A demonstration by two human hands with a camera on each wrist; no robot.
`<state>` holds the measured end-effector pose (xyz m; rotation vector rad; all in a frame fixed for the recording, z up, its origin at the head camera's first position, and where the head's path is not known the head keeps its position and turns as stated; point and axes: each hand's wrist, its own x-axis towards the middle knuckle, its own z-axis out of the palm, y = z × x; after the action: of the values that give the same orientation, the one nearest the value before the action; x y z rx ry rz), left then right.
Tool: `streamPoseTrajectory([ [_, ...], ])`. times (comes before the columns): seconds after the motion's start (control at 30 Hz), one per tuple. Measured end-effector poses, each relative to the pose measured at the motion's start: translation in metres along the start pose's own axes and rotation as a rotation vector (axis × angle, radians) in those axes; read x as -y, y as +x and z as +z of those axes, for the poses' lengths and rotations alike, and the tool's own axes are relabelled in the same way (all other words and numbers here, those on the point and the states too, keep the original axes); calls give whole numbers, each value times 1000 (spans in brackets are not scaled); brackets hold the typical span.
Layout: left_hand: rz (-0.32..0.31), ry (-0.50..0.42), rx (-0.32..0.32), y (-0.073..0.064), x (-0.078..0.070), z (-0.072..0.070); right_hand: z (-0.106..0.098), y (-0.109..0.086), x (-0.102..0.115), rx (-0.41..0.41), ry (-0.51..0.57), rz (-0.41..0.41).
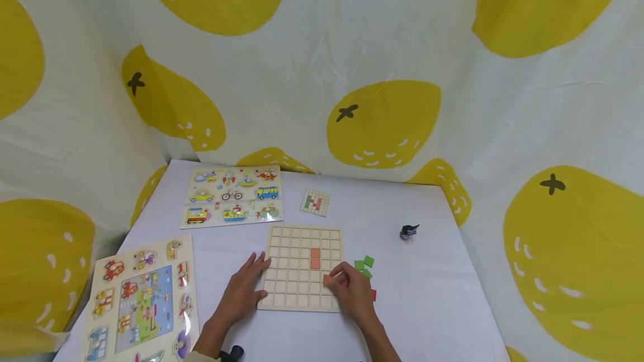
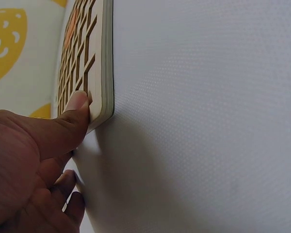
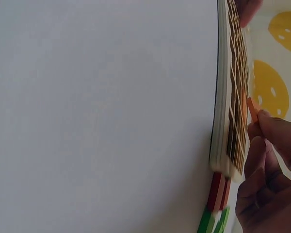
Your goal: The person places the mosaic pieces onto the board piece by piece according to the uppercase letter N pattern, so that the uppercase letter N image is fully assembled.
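Vehicle puzzle (image 1: 232,196), scene puzzle (image 1: 145,306), small dark figurine (image 1: 408,232), fruit-print curtain (image 1: 307,60)

Curtained booth; fruit-print cloth (image 1: 387,32), white table (image 1: 427,300)

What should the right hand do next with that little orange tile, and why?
I'd have the right hand lower the orange tile into an empty square, probably. It pinches the tile over the grid board, two other orange tiles already lie in squares, and the left hand touches the board's edge.

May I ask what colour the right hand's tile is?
The tile is orange, clearest in the head view.
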<state>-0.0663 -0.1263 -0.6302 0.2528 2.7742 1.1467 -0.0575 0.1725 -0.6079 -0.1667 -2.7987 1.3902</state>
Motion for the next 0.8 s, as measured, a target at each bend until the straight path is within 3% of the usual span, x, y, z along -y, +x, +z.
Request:
streamPoseTrajectory([
  [0.33,10,-2,-15,-1,1,2,27,14,16,-18,-97,44],
  [0.8,15,5,-12,1,1,1,34,19,27,9,-183,97],
])
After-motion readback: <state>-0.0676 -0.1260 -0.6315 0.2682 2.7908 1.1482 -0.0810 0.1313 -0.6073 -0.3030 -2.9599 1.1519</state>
